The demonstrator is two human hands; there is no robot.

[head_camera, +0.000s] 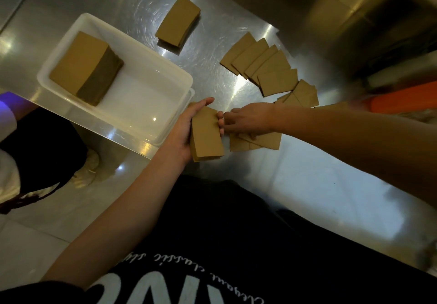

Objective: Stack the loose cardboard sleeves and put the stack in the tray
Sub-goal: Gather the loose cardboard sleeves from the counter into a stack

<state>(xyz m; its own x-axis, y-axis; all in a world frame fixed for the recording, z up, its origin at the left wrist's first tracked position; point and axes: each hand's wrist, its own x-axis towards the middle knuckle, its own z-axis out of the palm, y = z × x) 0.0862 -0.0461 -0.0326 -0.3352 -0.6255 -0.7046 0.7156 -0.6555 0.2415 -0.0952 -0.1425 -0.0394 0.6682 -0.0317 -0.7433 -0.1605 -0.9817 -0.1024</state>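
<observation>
Landmark: white tray [56, 67], sitting on the steel tabletop [295, 185].

Left hand [183, 135] sits just off the tray's near right corner, its grip clenched on a partial stack of cardboard sleeves [207, 135]: thumb along the far edge, fingertips wrapped round the right edge. The stack's long axis runs roughly toward and away from the person, tilted a little.

Right hand [248, 120] is immediately right of that stack, palm down on a few loose sleeves [260, 141] lying flat on the tabletop. Fingers are curled onto the top sleeve; whether one is actually pinched or only pressed, I cannot tell.

Key relation: the loose sleeves lie directly under and just to the near side of the right hand's grip, beside the held stack and almost touching it. The right hand is the nearer one. Judgement: the next move is a short slide or lift leftward onto the stack.

Farther from the tray, to its right, a fan of overlapping sleeves [264, 67] remains uncollected. A squared-off stack [178, 21] lies beyond the tray's far right corner. A tall stack [82, 64] already stands inside the tray, against its left end; the right half is bare.

Judgement: task partway; several pickups left.
</observation>
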